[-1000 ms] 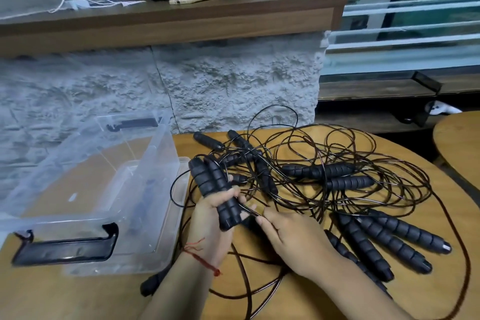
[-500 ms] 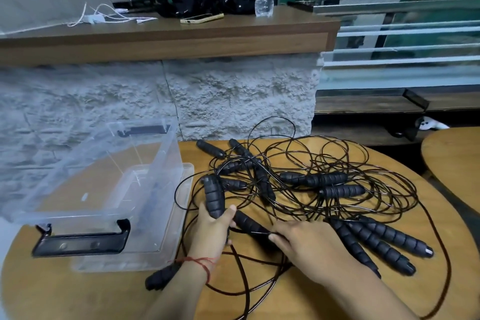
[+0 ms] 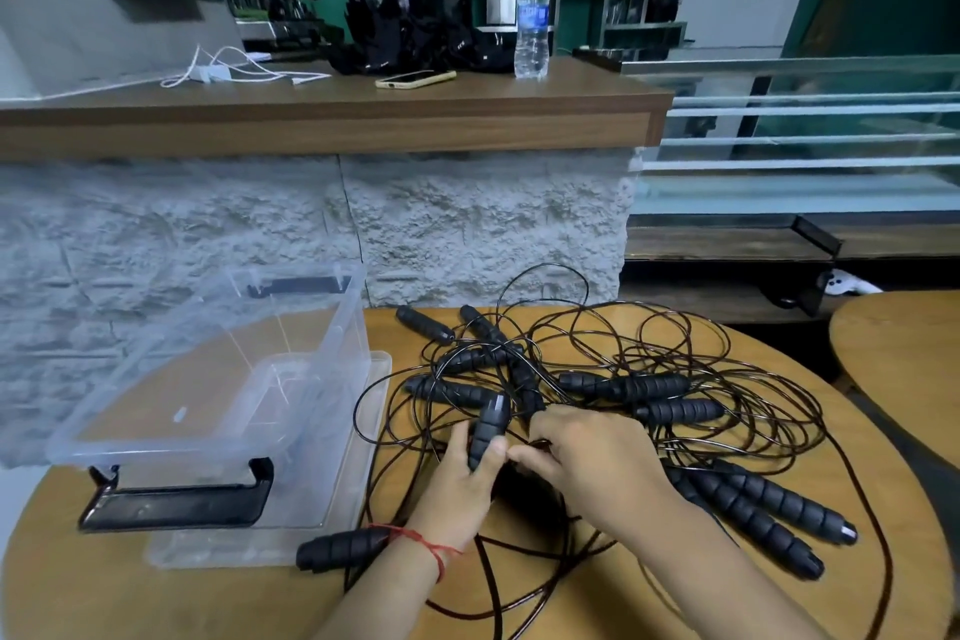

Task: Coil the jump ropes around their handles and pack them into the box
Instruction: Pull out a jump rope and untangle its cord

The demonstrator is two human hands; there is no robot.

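- The left hand point(image 3: 462, 478) is closed round one black ribbed handle point(image 3: 488, 429), whose free end points up and away from the palm.
- The right hand point(image 3: 587, 452) sits just beside it, fingers curled down next to the left thumb. I cannot tell whether they pinch a cord, because that part is hidden.
- Beyond both hands and to their right sprawls the tangle of thin black cords point(image 3: 691, 379). More handles point(image 3: 779, 498) lie right of the right wrist, and a lone handle point(image 3: 343, 548) lies by the left wrist.
- The clear plastic box point(image 3: 171, 450) stands left of the left hand, with no rope in it yet.
- The step in hand seems to be freeing this one rope.
- It is best to trace its cord to the mate handle and ease the loops out slowly, since a yank would likely cinch the thin cords.
- Then lay both handles together and wind snug, even turns.
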